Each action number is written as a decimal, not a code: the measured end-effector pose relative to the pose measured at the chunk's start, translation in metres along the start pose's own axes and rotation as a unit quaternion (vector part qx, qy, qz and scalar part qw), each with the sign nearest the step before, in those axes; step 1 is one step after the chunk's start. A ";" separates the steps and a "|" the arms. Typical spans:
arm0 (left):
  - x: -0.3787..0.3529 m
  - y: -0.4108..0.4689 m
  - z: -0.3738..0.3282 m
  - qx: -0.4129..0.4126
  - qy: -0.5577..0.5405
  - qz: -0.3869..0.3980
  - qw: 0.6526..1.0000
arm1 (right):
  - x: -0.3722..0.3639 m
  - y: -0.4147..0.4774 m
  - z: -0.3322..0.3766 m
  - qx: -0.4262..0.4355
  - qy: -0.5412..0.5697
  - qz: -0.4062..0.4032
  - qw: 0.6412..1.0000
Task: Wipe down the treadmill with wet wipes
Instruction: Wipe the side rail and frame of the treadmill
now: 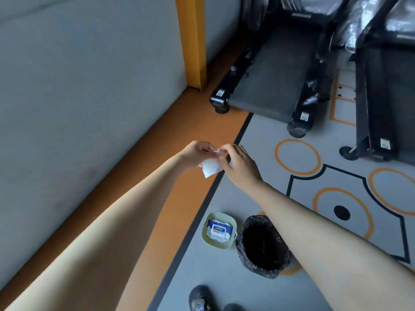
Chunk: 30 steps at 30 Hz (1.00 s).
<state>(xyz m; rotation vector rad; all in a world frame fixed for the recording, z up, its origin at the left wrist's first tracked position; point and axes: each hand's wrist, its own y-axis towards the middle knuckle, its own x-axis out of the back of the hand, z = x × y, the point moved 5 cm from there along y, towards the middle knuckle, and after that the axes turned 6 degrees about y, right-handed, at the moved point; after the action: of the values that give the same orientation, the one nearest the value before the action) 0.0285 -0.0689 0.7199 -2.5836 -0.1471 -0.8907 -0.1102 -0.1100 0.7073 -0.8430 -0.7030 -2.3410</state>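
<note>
**Left hand (pixel 195 154) and right hand (pixel 241 167) pinch one wet wipe (pixel 211 168)**

You grip its top edge from both sides in mid-air, probably to unfold it for wiping. The treadmill (pixel 269 81) stands well apart, ahead to your right, not yet touched.

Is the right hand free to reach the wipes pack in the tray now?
Probably not yet: the right hand pinches the wipe together with the left hand, though the pack lies uncovered in the tray.
</note>
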 end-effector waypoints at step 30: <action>0.156 -0.100 -0.149 -0.036 -0.083 -0.222 0.971 | 0.128 0.088 0.161 -0.011 0.305 0.030 0.952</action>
<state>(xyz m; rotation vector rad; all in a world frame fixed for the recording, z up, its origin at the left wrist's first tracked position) 0.0445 -0.0427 0.9557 -2.7413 -0.7786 -0.8317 -0.0724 -0.1114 0.9277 -0.1139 -0.3757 -2.3650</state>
